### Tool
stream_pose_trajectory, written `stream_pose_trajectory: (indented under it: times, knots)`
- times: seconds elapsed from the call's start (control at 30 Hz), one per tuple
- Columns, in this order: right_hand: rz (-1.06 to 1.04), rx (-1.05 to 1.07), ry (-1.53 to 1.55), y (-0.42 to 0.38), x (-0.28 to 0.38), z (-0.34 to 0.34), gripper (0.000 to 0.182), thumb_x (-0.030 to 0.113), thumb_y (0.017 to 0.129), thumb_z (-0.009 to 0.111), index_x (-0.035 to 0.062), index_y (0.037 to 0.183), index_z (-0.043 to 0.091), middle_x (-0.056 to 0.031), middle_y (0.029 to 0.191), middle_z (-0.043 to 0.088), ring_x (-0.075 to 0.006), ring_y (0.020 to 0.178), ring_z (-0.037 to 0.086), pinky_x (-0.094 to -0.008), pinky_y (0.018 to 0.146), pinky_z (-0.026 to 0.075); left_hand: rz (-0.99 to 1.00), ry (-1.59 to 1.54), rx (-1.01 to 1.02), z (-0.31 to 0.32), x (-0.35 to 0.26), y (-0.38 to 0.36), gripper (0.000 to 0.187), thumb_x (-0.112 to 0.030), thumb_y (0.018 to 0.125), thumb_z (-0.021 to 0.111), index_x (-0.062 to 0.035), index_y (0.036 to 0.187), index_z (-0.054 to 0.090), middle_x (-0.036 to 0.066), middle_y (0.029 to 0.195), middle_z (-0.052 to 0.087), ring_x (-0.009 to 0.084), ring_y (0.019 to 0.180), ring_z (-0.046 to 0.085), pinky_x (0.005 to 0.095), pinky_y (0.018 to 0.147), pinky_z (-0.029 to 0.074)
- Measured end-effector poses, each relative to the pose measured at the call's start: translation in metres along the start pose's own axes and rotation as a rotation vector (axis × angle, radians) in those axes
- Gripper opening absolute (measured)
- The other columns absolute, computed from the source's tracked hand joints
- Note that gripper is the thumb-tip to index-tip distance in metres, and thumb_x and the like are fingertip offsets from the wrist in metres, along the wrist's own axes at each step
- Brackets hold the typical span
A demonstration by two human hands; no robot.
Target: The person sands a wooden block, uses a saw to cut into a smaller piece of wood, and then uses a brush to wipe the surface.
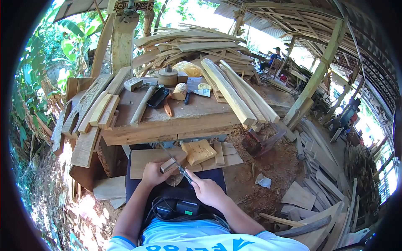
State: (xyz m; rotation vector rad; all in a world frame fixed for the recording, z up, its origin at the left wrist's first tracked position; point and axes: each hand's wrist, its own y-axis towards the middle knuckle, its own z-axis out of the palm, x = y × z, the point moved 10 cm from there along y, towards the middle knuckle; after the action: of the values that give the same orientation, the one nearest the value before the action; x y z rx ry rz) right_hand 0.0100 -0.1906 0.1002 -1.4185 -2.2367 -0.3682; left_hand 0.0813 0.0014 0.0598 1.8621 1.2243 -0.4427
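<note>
My left hand (153, 173) is closed around a small pale wood block (168, 165), held above my lap. My right hand (208, 191) grips the grey-blue handle of a long, thin metal tool (184, 173), its narrow shaft slanting up and left across the block. Its exact kind is too small to make out. Just beyond my hands, a flat board (142, 164) lies across my knees. On it rest a thick carved piece of wood (198, 151) and a narrow wood strip (219, 153).
A heavy wooden bench (176, 121) stands in front, bearing a mallet (143, 105), a black tray (158, 97), a brush (168, 108) and several planks (234, 94). Scrap wood (322, 167) piles up at right. A person (274, 58) sits far back.
</note>
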Motion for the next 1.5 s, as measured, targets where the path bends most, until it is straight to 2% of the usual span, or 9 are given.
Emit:
stream_pose_trajectory:
  times: [0.17, 0.33, 0.57, 0.77, 0.83, 1.07, 1.13, 1.23, 1.5]
  knots:
    - [-0.030, -0.039, -0.005, -0.028, -0.001, -0.009, 0.059, 0.019, 0.104, 0.052, 0.0199, 0.161, 0.035, -0.0259, 0.078, 0.069, -0.0452, 0.073, 0.069, -0.0554, 0.068, 0.055, -0.103, 0.057, -0.053, -0.008, 0.007, 0.005, 0.035, -0.037, 0.080, 0.081, -0.0034, 0.085, 0.078, 0.019, 0.081, 0.070, 0.0405, 0.073, 0.070, 0.0468, 0.068, 0.057]
    - [0.033, 0.015, 0.048, -0.057, -0.005, -0.025, 0.058, 0.017, 0.104, 0.054, 0.0198, 0.160, 0.038, -0.0273, 0.077, 0.067, -0.0455, 0.071, 0.068, -0.0528, 0.066, 0.053, -0.068, 0.006, -0.031, -0.008, 0.001, 0.006, 0.034, -0.036, 0.081, 0.080, -0.0025, 0.087, 0.078, 0.019, 0.081, 0.070, 0.0400, 0.073, 0.070, 0.0460, 0.068, 0.058]
    - [0.005, -0.002, 0.036, -0.008, 0.001, -0.007, 0.058, 0.019, 0.105, 0.052, 0.0199, 0.160, 0.037, -0.0270, 0.079, 0.069, -0.0455, 0.073, 0.069, -0.0550, 0.070, 0.055, -0.071, -0.047, -0.020, -0.005, -0.006, 0.000, 0.032, -0.032, 0.078, 0.082, -0.0040, 0.092, 0.080, 0.019, 0.085, 0.073, 0.0391, 0.075, 0.071, 0.0452, 0.070, 0.059]
    - [-0.001, -0.019, 0.066, -0.040, -0.006, -0.018, 0.057, 0.019, 0.105, 0.052, 0.0203, 0.160, 0.037, -0.0278, 0.079, 0.068, -0.0465, 0.073, 0.069, -0.0551, 0.070, 0.054, -0.107, 0.040, -0.056, -0.009, 0.004, 0.006, 0.032, -0.033, 0.079, 0.081, -0.0031, 0.088, 0.079, 0.018, 0.083, 0.072, 0.0398, 0.073, 0.070, 0.0471, 0.068, 0.058]
    - [-0.012, -0.031, 0.096, -0.055, -0.008, -0.027, 0.058, 0.016, 0.104, 0.055, 0.0203, 0.160, 0.039, -0.0256, 0.074, 0.067, -0.0450, 0.066, 0.067, -0.0513, 0.063, 0.052, -0.090, 0.050, -0.042, -0.010, 0.002, 0.006, 0.032, -0.034, 0.080, 0.080, -0.0023, 0.085, 0.078, 0.018, 0.083, 0.071, 0.0402, 0.072, 0.069, 0.0475, 0.067, 0.057]
    - [-0.024, -0.002, 0.037, -0.015, 0.004, -0.020, 0.059, 0.017, 0.104, 0.055, 0.0205, 0.160, 0.038, -0.0267, 0.076, 0.067, -0.0455, 0.066, 0.067, -0.0509, 0.064, 0.052, -0.107, 0.005, -0.001, -0.010, -0.004, 0.003, 0.030, -0.032, 0.080, 0.082, -0.0022, 0.085, 0.078, 0.020, 0.084, 0.072, 0.0391, 0.073, 0.071, 0.0457, 0.069, 0.059]
    - [0.044, 0.043, 0.078, 0.001, 0.002, -0.011, 0.055, 0.020, 0.105, 0.052, 0.0198, 0.159, 0.040, -0.0290, 0.078, 0.067, -0.0473, 0.073, 0.068, -0.0563, 0.069, 0.053, 0.044, -0.076, -0.011, -0.012, -0.034, 0.001, 0.030, -0.031, 0.079, 0.083, -0.0020, 0.087, 0.079, 0.020, 0.083, 0.073, 0.0383, 0.073, 0.072, 0.0452, 0.070, 0.060]
    - [-0.042, -0.043, 0.040, -0.001, 0.002, -0.008, 0.055, 0.022, 0.105, 0.053, 0.0168, 0.159, 0.040, -0.0288, 0.077, 0.067, -0.0474, 0.072, 0.068, -0.0569, 0.068, 0.053, 0.057, -0.032, -0.051, -0.004, -0.019, 0.000, 0.034, -0.032, 0.078, 0.088, -0.0008, 0.083, 0.076, 0.018, 0.075, 0.070, 0.0358, 0.069, 0.071, 0.0415, 0.062, 0.057]
    - [-0.027, -0.024, 0.029, -0.022, 0.003, -0.009, 0.057, 0.022, 0.105, 0.053, 0.0151, 0.160, 0.037, -0.0281, 0.076, 0.068, -0.0480, 0.073, 0.068, -0.0569, 0.069, 0.054, 0.000, 0.032, 0.038, 0.008, -0.012, -0.001, 0.031, -0.033, 0.077, 0.087, -0.0040, 0.084, 0.078, 0.016, 0.075, 0.071, 0.0339, 0.066, 0.071, 0.0415, 0.062, 0.057]
